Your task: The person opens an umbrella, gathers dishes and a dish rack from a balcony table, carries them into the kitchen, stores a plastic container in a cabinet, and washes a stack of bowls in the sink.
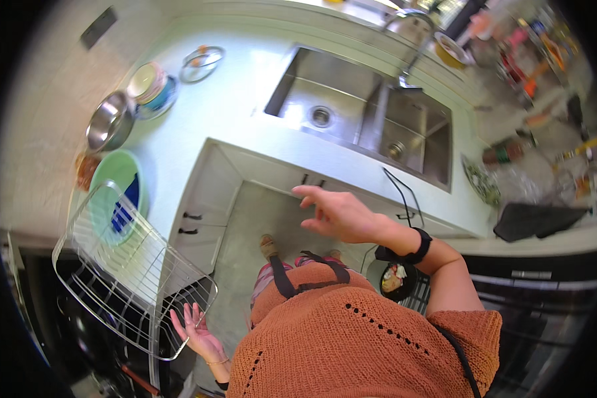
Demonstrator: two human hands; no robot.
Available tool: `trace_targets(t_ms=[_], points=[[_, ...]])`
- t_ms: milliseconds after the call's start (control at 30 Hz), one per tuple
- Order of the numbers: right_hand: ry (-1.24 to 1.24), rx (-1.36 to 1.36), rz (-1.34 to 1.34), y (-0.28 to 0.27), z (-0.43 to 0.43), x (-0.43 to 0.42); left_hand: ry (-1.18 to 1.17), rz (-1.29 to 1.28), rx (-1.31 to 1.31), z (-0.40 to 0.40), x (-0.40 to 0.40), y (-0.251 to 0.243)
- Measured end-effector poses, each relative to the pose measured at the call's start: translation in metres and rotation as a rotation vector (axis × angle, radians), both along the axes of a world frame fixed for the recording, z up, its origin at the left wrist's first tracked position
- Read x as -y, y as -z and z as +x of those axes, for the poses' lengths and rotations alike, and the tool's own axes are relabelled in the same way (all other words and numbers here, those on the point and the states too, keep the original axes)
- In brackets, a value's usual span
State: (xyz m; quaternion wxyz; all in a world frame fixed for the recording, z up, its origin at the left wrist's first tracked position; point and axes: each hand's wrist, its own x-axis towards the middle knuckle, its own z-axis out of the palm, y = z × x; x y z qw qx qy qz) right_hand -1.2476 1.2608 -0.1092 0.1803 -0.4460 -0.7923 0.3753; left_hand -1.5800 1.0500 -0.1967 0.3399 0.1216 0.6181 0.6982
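My left hand (199,334) is at the near corner of a metal wire rack (129,278), palm up with its fingers apart. A rim wire crosses in front of this hand; whether it bears the rack's weight I cannot tell. The rack slants over the counter edge, and its far end overlaps a pale green plastic basin (110,166) with a dark blue item (126,204) inside. My right hand (336,214) hangs in the air before the sink cabinet, holding nothing, its fingers loosely bent and apart.
A double steel sink (376,119) is set in the white counter (214,99). Along the wall stand a steel bowl (110,122), stacked bowls (149,87) and a glass lid (202,63). A black wire stand (405,194) leans by the sink. A black pan (82,323) sits lower left.
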Motion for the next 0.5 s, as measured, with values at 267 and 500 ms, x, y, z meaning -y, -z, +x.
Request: trace_targets(t_ms=[267,500], points=[[0.218,-0.278,-0.2,0.02,0.121,0.097,0.812,-0.163,0.064,0.139,-0.065,-0.051],[0.839,-0.7,-0.323,0.051,0.228,0.171,1.462,-0.287,0.243,0.294,-0.133,-0.05]])
